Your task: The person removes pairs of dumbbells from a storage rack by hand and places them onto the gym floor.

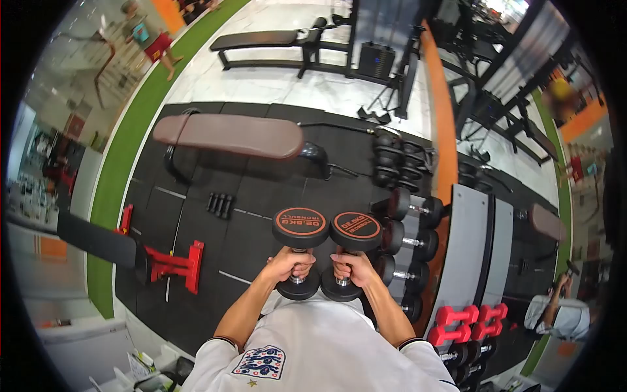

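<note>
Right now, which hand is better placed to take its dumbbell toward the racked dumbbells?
Right, I'd judge: the right hand and its dumbbell are nearer the racked dumbbells. The left hand, holding the other dumbbell, would probably have to pass the right.

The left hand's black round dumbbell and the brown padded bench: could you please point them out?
Black round dumbbell [300, 223], head view: orange-lettered end face.
Brown padded bench [238, 135], head view: long cushion.

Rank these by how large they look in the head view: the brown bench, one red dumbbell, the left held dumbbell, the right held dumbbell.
1. Brown bench
2. Left held dumbbell and right held dumbbell: too alike to rank
3. Red dumbbell
</note>
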A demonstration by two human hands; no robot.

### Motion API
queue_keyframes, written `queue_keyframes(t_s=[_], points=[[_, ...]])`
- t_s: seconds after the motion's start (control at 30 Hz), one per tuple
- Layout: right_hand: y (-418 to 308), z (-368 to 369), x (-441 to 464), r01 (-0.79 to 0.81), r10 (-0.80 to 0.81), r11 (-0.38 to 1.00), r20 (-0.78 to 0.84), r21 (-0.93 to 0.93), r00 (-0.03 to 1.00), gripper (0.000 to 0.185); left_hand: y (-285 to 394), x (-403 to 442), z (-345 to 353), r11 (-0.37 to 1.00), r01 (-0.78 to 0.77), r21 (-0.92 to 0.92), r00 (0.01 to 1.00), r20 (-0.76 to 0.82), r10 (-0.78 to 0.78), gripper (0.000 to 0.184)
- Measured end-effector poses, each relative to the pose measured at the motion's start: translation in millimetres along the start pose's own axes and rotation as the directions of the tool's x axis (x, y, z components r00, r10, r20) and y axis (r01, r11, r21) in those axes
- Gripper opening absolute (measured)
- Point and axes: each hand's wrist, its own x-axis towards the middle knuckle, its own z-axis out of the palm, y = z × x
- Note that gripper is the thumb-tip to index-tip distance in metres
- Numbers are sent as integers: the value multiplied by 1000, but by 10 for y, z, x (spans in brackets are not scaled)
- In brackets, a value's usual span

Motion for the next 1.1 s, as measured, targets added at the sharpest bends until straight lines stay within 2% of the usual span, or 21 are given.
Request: queue_keyframes(t_s=[0.43, 0.5, 0.6, 0.67, 0.8, 1.0, 1.1], points=[[839, 1512, 1531, -212, 231, 948, 54, -236, 972, 19, 462, -1366, -1809, 977, -199, -75, 971, -147, 187, 24], [980, 1728, 1761, -223, 249, 940, 73, -260, 966, 19, 573, -1588, -1983, 977, -201, -76, 961, -209, 181, 24], [1111, 1981, 1995, -216, 252, 931, 94, -293, 963, 19, 554, -1750, -2307, 949, -304, -87, 936, -212, 280, 22], [1136, 2172, 2153, -194, 242, 925, 112, -328, 964, 19, 648, -1859, -2407, 946, -311, -93, 925, -258, 279, 21], [1184, 2274, 2489, -183, 243, 918, 136, -351, 960, 12, 773, -1920, -2617, 936, -338, -98, 903, -314, 293, 22], [1089, 2419, 3081, -224, 289, 905, 137, -360, 948, 14, 1017, -1780, -3083, 902, -414, -122, 891, -257, 374, 15], [987, 2584, 3449, -265, 322, 904, 128, -336, 938, 16, 1210, -1696, -3282, 940, -341, -24, 869, -389, 305, 12]])
